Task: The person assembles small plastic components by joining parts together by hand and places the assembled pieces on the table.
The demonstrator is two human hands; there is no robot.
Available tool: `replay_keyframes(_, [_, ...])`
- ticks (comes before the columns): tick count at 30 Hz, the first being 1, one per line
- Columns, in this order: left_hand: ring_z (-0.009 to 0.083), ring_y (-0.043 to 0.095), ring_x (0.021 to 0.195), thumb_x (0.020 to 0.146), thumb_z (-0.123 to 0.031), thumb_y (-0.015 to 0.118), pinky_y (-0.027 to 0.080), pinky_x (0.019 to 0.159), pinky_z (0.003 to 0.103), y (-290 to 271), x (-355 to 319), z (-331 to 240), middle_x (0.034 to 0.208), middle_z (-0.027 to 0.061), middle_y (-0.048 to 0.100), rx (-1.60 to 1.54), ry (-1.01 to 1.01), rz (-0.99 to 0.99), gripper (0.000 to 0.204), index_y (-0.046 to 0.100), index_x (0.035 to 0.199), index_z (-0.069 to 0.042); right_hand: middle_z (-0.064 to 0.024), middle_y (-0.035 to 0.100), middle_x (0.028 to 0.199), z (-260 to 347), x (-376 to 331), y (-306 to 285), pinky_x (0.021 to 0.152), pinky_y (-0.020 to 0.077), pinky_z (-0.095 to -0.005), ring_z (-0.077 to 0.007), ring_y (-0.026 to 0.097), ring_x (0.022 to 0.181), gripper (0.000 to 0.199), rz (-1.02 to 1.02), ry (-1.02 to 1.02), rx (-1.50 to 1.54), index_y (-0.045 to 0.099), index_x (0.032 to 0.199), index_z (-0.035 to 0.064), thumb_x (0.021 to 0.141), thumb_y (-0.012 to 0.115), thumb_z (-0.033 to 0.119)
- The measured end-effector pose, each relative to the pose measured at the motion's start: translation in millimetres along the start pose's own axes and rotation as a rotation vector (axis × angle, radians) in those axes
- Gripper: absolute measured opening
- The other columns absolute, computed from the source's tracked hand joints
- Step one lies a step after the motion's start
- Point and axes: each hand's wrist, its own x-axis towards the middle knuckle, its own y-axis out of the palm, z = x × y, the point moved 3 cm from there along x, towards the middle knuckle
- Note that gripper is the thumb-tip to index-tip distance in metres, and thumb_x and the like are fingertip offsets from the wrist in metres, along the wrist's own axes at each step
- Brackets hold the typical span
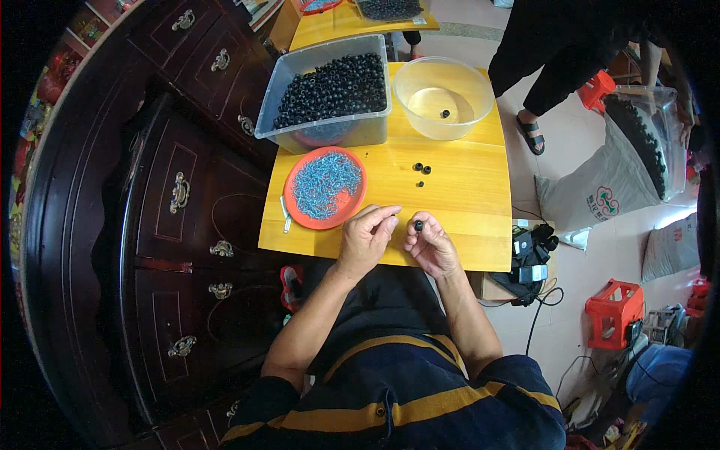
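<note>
Over the near edge of a yellow table, my right hand [435,247] pinches a small round black plastic part [418,225] between thumb and fingertips, its hollow end showing. Just to its left, my left hand [366,238] is closed in a pinch; whatever sits at its fingertips is too small to make out. Close to that hand lies an orange-red plate [348,204] heaped with thin bluish metal pieces [324,184] resembling small screws. Several loose black parts [421,169] rest on the table beyond my hands.
A clear bin [330,129] full of black parts stands at the table's far left. Beside it, a round clear tub [444,129] holds one black part. Dark wooden drawers [180,195] rise along the left. Another person's sandalled foot [531,133], sacks and a red stool [615,311] are at right.
</note>
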Motion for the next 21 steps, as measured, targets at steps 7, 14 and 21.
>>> replay_keyframes(7, [0.0163,0.068,0.069,0.089,0.002,0.067,0.054,0.061,0.029,-10,-18,-22,0.087,0.0109,0.07,-0.037,-0.072,-0.053,0.012,0.07,0.101,0.001,-0.0025,0.064,0.094,-1,-6,15,0.078,0.0521,-0.0285,-0.0127,0.062,0.082,0.024,-0.042,0.016,-0.106,0.063,0.114,0.0072,0.096,0.069,0.022])
replay_keyframes(14, [0.0189,0.071,0.074,0.087,0.003,0.068,0.055,0.063,0.029,-26,-26,-37,0.088,0.0119,0.071,0.009,0.012,0.029,0.013,0.069,0.1,0.002,-0.0017,0.065,0.095,-8,-7,31,0.079,0.0519,-0.0267,-0.0109,0.061,0.084,0.021,-0.013,0.02,-0.192,0.064,0.112,0.0075,0.096,0.069,0.021])
replay_keyframes(21, [0.0244,0.07,0.076,0.086,0.003,0.068,0.054,0.066,0.032,-35,-32,-41,0.088,0.0139,0.071,0.029,0.046,0.047,0.015,0.07,0.101,0.001,-0.0009,0.065,0.096,-15,-9,41,0.079,0.052,-0.0258,-0.0102,0.061,0.084,0.02,0.002,0.027,-0.242,0.064,0.111,0.008,0.096,0.068,0.021])
